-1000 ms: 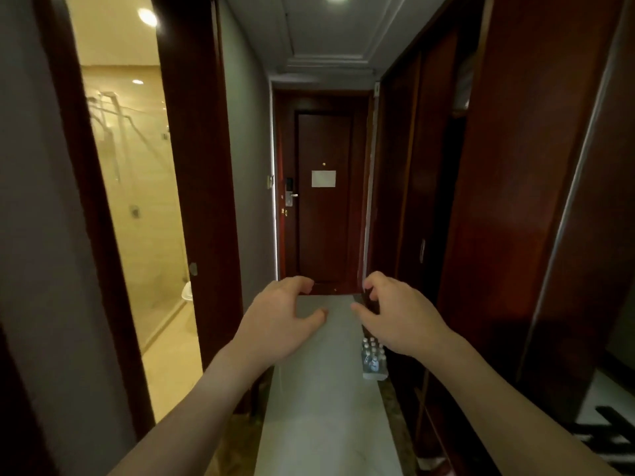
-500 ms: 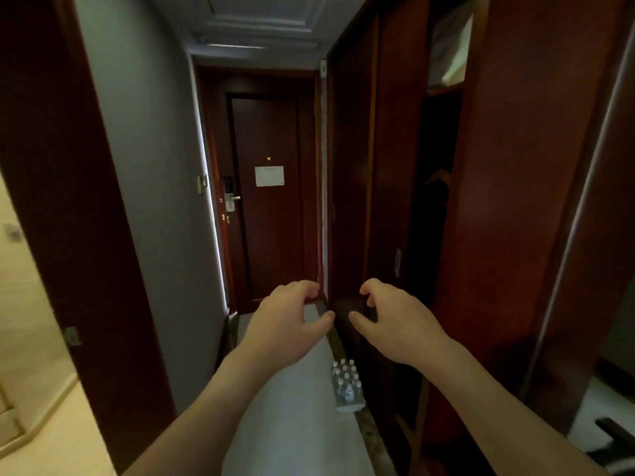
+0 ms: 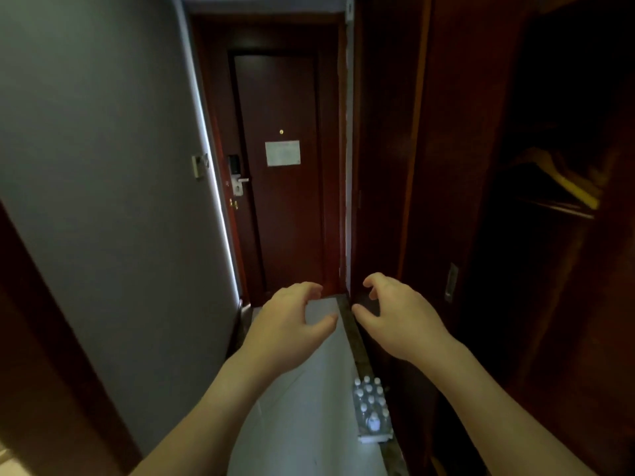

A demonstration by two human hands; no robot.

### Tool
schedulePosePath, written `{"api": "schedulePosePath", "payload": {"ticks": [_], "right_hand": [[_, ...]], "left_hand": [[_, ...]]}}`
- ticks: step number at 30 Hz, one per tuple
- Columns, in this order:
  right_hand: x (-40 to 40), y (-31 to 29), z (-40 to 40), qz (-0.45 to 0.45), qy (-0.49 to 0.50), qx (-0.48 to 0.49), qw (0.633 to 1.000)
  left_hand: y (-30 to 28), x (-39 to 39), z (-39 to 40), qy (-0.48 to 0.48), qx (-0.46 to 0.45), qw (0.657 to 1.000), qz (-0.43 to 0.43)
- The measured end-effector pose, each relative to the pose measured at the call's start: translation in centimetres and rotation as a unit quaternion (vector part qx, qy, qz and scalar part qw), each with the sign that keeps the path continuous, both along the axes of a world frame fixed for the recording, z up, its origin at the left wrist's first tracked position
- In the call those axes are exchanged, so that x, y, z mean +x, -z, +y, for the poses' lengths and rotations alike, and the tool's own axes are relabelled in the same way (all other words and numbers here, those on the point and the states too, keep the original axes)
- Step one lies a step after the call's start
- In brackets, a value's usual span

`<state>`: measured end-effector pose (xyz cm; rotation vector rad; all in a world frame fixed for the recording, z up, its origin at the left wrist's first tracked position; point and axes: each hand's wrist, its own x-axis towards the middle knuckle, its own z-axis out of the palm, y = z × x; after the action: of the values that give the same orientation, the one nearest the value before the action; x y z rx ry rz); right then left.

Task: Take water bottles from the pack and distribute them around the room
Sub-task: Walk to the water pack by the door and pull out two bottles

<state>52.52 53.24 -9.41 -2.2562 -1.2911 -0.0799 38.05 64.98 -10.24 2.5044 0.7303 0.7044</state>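
Narrow hallway floor (image 3: 302, 424); pack (image 3: 372, 412) hugs right edge; hands empty.

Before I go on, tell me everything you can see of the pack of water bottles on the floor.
The pack of water bottles stands upright on the pale floor, hard against the dark strip along the wardrobe side, to the right of the walkway. It looks like clear shrink-wrapped plastic holding small clear bottles with white caps, set in about three rows; the exact count is too blurred to tell. It looks full. Nothing touches it: the left hand and right hand hover empty above it.
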Motion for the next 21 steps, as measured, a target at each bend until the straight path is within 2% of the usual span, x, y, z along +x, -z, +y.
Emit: {"api": "schedulePosePath", "payload": {"ticks": [11, 21], "right_hand": [[10.7, 8.2, 17.8, 0.055, 0.078, -0.075, 0.993], [22.0, 17.4, 26.3, 0.141, 0.196, -0.104, 0.965]], "left_hand": [[9.0, 13.1, 20.1, 0.072, -0.058, 0.994, 0.055], [17.8, 27.0, 31.0, 0.149, -0.124, 0.973, 0.128]]}}
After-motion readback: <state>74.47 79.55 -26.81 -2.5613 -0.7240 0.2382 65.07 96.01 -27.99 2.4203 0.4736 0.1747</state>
